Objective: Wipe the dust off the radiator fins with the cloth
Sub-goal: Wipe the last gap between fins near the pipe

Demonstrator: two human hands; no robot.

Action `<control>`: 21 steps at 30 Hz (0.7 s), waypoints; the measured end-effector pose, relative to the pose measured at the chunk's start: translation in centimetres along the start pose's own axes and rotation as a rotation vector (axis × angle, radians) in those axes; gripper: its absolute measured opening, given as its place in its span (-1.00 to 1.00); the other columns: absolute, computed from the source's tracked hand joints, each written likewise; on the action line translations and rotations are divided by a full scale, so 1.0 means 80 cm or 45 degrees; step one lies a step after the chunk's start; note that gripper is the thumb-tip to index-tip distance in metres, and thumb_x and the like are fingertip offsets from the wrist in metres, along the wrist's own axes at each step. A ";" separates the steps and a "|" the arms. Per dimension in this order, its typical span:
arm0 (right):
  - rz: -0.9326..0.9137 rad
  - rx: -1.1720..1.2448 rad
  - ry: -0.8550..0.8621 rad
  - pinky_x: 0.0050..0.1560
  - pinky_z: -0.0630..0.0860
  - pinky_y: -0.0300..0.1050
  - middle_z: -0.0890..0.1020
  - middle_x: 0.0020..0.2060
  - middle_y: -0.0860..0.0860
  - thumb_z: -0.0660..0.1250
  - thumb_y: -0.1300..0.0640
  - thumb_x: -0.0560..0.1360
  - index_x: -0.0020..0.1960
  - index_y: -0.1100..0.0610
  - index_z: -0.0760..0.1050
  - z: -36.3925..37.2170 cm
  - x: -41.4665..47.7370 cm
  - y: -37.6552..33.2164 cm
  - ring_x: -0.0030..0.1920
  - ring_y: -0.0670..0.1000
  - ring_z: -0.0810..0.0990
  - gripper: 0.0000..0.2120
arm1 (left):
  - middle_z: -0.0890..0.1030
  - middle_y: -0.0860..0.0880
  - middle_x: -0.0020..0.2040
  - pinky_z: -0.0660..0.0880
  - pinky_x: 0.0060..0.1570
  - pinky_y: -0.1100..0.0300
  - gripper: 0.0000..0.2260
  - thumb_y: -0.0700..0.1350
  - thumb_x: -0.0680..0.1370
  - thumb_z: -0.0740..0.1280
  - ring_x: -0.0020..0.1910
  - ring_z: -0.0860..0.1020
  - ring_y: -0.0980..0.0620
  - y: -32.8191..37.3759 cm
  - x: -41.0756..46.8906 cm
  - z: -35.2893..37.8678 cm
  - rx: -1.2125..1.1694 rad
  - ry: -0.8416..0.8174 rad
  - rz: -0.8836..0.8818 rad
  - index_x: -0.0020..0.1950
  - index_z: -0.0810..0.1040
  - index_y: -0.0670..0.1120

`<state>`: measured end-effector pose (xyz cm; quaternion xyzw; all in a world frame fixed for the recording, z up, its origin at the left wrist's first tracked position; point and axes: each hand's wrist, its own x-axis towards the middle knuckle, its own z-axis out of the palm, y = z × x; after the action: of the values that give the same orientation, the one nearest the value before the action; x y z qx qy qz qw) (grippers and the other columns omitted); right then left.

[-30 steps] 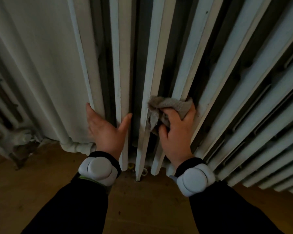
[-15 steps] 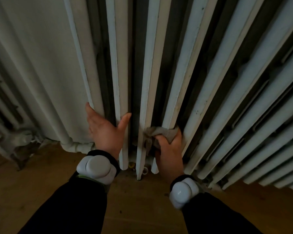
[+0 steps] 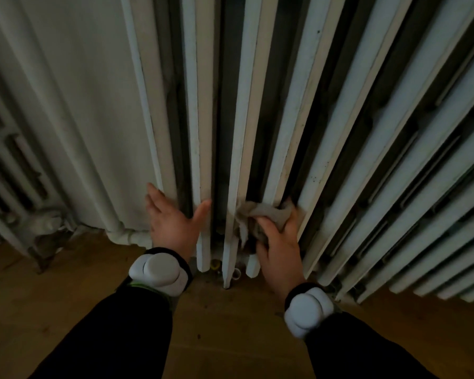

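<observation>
A tall white cast-iron radiator point(image 3: 320, 110) fills the view, its fins running down to the floor. My right hand point(image 3: 279, 244) grips a crumpled grey-beige cloth point(image 3: 260, 214) and presses it against the lower part of a fin right of the middle, the cloth wrapping around the fin's front edge. My left hand point(image 3: 173, 222) rests flat against the two leftmost fins near their feet, fingers straight and thumb spread to the right.
A white pipe point(image 3: 123, 233) runs along the bottom left into the radiator. A second radiator point(image 3: 14, 181) stands at the far left. Wooden floor point(image 3: 225, 332) lies under my arms. Small fittings point(image 3: 215, 265) show between the fin feet.
My right hand slid the cloth down the fins from mid height to near the bottom, then shifted slightly right. My left hand stayed in place.
</observation>
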<state>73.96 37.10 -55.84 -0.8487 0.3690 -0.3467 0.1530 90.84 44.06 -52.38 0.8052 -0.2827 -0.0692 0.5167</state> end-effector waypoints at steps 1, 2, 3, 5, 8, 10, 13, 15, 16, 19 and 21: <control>-0.041 0.031 0.085 0.50 0.02 0.11 -0.13 0.50 -0.02 0.36 0.35 0.44 0.36 -0.11 0.33 -0.005 0.008 -0.008 0.50 0.07 -0.17 -0.40 | -0.02 -0.19 0.54 0.19 0.40 -0.20 0.12 0.42 0.21 0.23 0.50 0.07 -0.21 -0.006 0.000 0.000 0.031 -0.012 -0.011 0.55 -0.23 -0.07; -0.066 0.065 0.164 0.50 0.01 0.11 -0.11 0.50 -0.01 0.36 0.34 0.44 0.34 -0.14 0.31 -0.011 0.018 -0.017 0.50 0.07 -0.17 -0.39 | -0.01 -0.19 0.54 0.20 0.39 -0.23 0.13 0.43 0.19 0.23 0.50 0.08 -0.22 -0.008 -0.001 -0.001 0.046 -0.023 -0.023 0.54 -0.23 -0.06; -0.094 0.096 0.241 0.51 -0.04 0.04 -0.09 0.49 0.00 0.35 0.34 0.44 0.33 -0.15 0.29 -0.017 0.026 -0.026 0.50 0.06 -0.17 -0.40 | -0.01 -0.18 0.54 0.20 0.39 -0.23 0.15 0.44 0.17 0.24 0.50 0.09 -0.22 -0.009 0.000 -0.001 0.045 -0.036 -0.033 0.54 -0.23 -0.04; -0.138 0.125 0.356 0.51 -0.18 -0.18 -0.06 0.49 0.03 0.34 0.33 0.45 0.31 -0.12 0.31 -0.025 0.043 -0.039 0.50 0.02 -0.17 -0.44 | -0.03 -0.16 0.55 0.19 0.40 -0.23 0.15 0.43 0.17 0.27 0.50 0.09 -0.21 -0.008 0.005 0.000 0.025 -0.061 -0.042 0.54 -0.24 -0.02; -0.102 0.100 0.363 0.51 -0.15 -0.17 -0.01 0.50 0.14 0.35 0.35 0.43 0.28 -0.01 0.45 -0.017 0.052 -0.037 0.51 0.11 -0.10 -0.52 | -0.01 -0.15 0.54 0.25 0.36 -0.24 0.13 0.35 0.25 0.38 0.48 0.13 -0.22 -0.008 0.008 0.004 0.031 -0.050 -0.039 0.54 -0.25 -0.01; -0.051 0.053 0.350 0.50 -0.08 -0.05 0.03 0.49 0.18 0.36 0.36 0.42 0.24 0.06 0.51 -0.003 0.044 -0.027 0.51 0.15 -0.03 -0.57 | 0.03 -0.15 0.53 0.28 0.33 -0.27 0.12 0.31 0.27 0.43 0.47 0.16 -0.23 -0.013 0.009 0.008 0.041 -0.033 -0.034 0.54 -0.26 0.01; 0.014 -0.023 0.207 0.48 -0.08 -0.09 0.04 0.49 0.14 0.37 0.35 0.43 0.25 0.07 0.50 0.023 0.021 -0.004 0.49 0.10 -0.02 -0.57 | 0.03 -0.14 0.53 0.28 0.32 -0.28 0.12 0.29 0.28 0.45 0.46 0.18 -0.24 -0.021 0.009 0.013 0.029 -0.027 -0.046 0.53 -0.27 0.05; 0.164 0.100 0.133 0.48 0.13 0.00 0.22 0.45 0.09 0.37 0.26 0.45 0.26 -0.10 0.45 0.042 0.009 0.009 0.46 0.11 0.18 -0.55 | 0.04 -0.14 0.53 0.28 0.33 -0.27 0.12 0.25 0.30 0.47 0.45 0.19 -0.24 -0.022 0.010 0.017 -0.002 -0.019 -0.041 0.53 -0.27 0.04; 0.216 0.137 0.139 0.40 0.33 0.03 0.35 0.37 0.02 0.38 0.16 0.45 0.25 -0.21 0.38 0.050 0.003 0.014 0.38 0.09 0.34 -0.54 | 0.05 -0.14 0.52 0.28 0.34 -0.25 0.11 0.22 0.31 0.48 0.45 0.20 -0.23 -0.022 0.010 0.018 -0.015 -0.012 -0.035 0.53 -0.28 0.03; 0.329 0.145 -0.006 0.15 0.55 0.05 0.46 0.21 0.00 0.40 0.04 0.41 0.27 -0.16 0.30 0.081 -0.021 0.050 0.21 0.08 0.49 -0.51 | 0.08 -0.14 0.51 0.25 0.38 -0.16 0.09 0.13 0.34 0.50 0.45 0.20 -0.19 -0.023 0.010 0.020 -0.064 -0.004 0.011 0.53 -0.27 0.00; 0.375 0.136 -0.047 0.17 0.54 0.12 0.44 0.24 0.00 0.38 0.02 0.40 0.36 -0.08 0.25 0.096 -0.027 0.056 0.24 0.11 0.47 -0.42 | 0.11 -0.13 0.50 0.24 0.40 -0.14 0.08 0.11 0.34 0.50 0.45 0.20 -0.16 -0.024 0.011 0.021 -0.094 -0.005 0.033 0.53 -0.26 0.00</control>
<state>75.95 35.66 -64.67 -0.7822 0.4676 -0.3241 0.2539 91.64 42.88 -54.64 0.7816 -0.2914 -0.0746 0.5464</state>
